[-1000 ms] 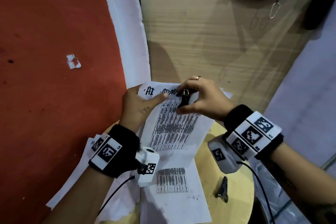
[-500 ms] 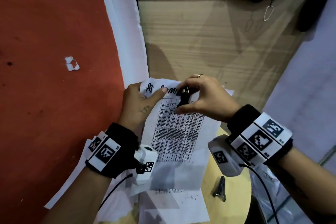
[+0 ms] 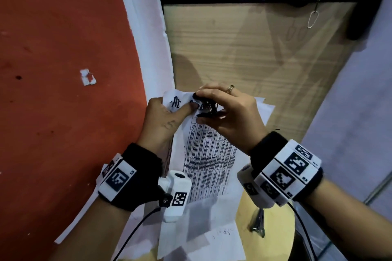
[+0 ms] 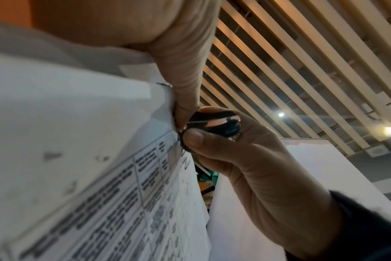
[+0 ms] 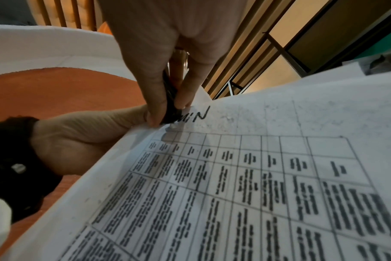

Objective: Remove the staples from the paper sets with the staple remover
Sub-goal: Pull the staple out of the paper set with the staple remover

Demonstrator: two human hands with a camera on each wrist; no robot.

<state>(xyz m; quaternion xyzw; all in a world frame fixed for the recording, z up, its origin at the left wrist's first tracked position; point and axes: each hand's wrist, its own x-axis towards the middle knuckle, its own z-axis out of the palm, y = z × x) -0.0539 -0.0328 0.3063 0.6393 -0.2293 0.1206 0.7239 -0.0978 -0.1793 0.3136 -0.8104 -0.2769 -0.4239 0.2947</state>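
Note:
A stapled paper set (image 3: 207,154) printed with a table is lifted off the round table; it also shows in the right wrist view (image 5: 257,176) and the left wrist view (image 4: 101,176). My left hand (image 3: 163,121) pinches its top left corner, thumb on top. My right hand (image 3: 229,112) grips a black staple remover (image 3: 206,108) between thumb and fingers, its tip against the paper's top edge beside the left thumb. The remover (image 4: 212,123) sits right at the left thumb tip. The staple itself is hidden.
More loose sheets (image 3: 201,239) lie on the round yellow table (image 3: 275,239). A dark clip-like tool (image 3: 258,222) rests on the table under my right wrist. A red wall (image 3: 63,91) is at the left and a wooden panel (image 3: 244,48) ahead.
Both hands have raised the paper set's top edge. The right hand has turned the remover sideways and brought it closer to the left thumb.

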